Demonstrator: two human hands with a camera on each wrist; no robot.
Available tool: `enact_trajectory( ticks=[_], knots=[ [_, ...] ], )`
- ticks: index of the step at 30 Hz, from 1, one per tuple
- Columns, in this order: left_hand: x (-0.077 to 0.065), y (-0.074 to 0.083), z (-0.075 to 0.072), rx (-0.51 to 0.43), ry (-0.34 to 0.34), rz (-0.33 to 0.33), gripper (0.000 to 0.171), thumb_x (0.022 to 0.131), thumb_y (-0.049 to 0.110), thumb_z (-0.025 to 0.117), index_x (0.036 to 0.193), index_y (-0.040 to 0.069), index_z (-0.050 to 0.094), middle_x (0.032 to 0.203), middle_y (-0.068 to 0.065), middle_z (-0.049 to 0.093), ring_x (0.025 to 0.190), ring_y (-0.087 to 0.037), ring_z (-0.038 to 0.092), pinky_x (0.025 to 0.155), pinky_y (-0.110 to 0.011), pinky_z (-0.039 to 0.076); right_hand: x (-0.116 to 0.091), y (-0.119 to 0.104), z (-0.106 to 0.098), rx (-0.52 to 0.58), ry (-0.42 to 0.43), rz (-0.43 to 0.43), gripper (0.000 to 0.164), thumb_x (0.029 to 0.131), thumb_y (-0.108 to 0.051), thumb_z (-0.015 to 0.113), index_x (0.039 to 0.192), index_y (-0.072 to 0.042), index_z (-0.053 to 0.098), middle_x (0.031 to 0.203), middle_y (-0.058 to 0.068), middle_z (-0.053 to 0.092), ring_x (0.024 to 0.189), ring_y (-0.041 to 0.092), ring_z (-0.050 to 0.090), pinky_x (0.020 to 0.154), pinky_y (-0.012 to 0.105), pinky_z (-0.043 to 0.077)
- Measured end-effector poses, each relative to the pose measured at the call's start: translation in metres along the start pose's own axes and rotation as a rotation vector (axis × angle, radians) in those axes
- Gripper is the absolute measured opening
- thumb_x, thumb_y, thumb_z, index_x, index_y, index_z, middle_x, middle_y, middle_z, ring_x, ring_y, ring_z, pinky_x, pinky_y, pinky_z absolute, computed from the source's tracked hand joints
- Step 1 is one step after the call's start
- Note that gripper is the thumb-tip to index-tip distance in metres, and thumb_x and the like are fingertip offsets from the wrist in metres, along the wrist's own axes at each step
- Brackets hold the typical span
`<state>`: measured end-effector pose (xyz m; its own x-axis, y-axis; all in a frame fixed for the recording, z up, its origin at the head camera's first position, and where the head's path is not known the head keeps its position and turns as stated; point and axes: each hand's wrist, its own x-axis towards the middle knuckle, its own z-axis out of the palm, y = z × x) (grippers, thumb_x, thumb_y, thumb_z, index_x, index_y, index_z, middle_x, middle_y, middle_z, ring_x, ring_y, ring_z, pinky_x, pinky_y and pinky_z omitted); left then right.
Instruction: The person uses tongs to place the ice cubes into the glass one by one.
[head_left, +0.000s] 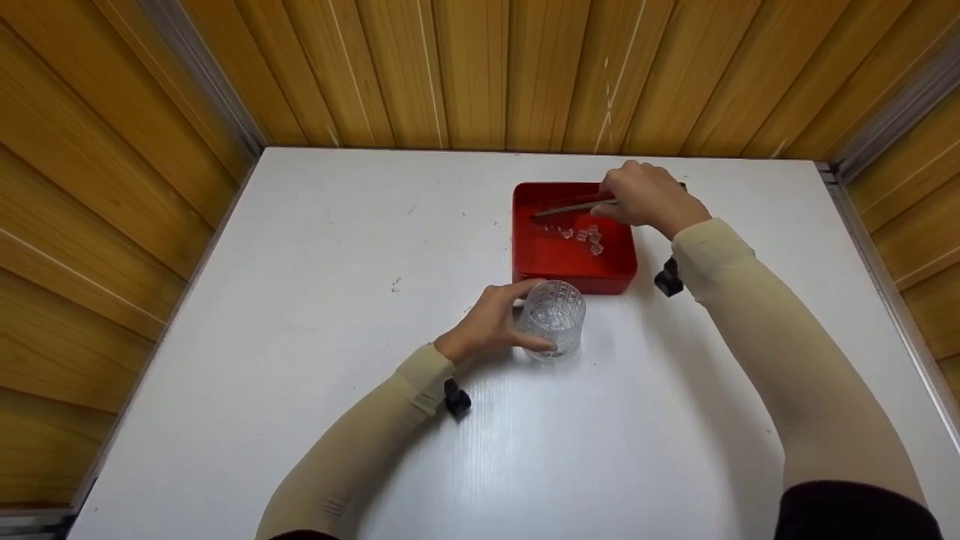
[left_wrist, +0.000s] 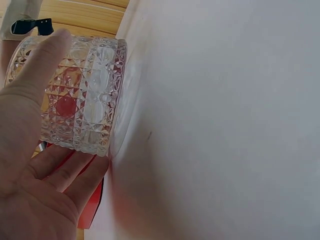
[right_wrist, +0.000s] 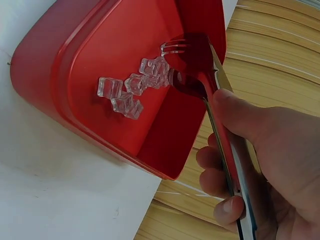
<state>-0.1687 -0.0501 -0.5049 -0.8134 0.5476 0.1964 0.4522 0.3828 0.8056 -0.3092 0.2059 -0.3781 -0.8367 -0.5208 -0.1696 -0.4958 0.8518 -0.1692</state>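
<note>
My left hand (head_left: 491,321) holds a clear patterned glass (head_left: 556,315) upright on the table, thumb on the near side and fingers on the far side. In the left wrist view, the cut pattern of the glass (left_wrist: 82,95) shows between thumb and fingers. Metal tongs (right_wrist: 234,150) are gripped in my right hand (head_left: 646,196). One tong end has fork tines and the other looks spoon-like; both reach into a red square tray (head_left: 575,283). Several clear ice-like cubes (right_wrist: 121,95) lie on the tray floor, some beside the tong ends.
The white table (head_left: 322,300) is bounded at the back by a wood-patterned panel wall (head_left: 472,75), with similar panels at both sides. The glass stands right by the tray's near edge. A small black device (head_left: 456,399) is strapped at the left wrist, another (head_left: 669,277) at the right.
</note>
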Motion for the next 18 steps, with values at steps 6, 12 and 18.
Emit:
enact_trajectory(
  ticks=[6, 12, 18],
  knots=[
    [-0.0007, 0.0003, 0.0007, 0.007, 0.008, 0.019, 0.089, 0.066, 0.032, 0.099, 0.142, 0.008, 0.059, 0.13, -0.004, 0.07, 0.117, -0.014, 0.065, 0.101, -0.023, 0.051, 0.0035, -0.0025, 0.0024, -0.021, -0.002, 0.005, 0.032, 0.096, -0.023, 0.075, 0.116, 0.002, 0.075, 0.1, 0.02, 0.075, 0.081, 0.03, 0.065, 0.075, 0.045, 0.058],
    [-0.0003, 0.0003, 0.0029, -0.014, 0.01, 0.041, 0.086, 0.066, 0.034, 0.099, 0.141, 0.011, 0.061, 0.126, -0.001, 0.071, 0.114, -0.011, 0.065, 0.099, -0.021, 0.051, 0.0035, -0.0064, 0.0042, -0.042, 0.017, -0.007, 0.031, 0.096, -0.022, 0.075, 0.115, 0.002, 0.076, 0.097, 0.018, 0.076, 0.078, 0.029, 0.063, 0.071, 0.042, 0.058],
    [-0.0008, 0.0019, 0.0037, -0.002, 0.013, 0.032, 0.088, 0.066, 0.034, 0.099, 0.141, 0.01, 0.06, 0.127, -0.002, 0.07, 0.114, -0.01, 0.065, 0.1, -0.021, 0.051, 0.002, -0.0072, 0.005, -0.045, 0.01, -0.004, 0.031, 0.096, -0.022, 0.075, 0.116, 0.003, 0.076, 0.1, 0.02, 0.075, 0.08, 0.03, 0.064, 0.074, 0.046, 0.059]
  ],
)
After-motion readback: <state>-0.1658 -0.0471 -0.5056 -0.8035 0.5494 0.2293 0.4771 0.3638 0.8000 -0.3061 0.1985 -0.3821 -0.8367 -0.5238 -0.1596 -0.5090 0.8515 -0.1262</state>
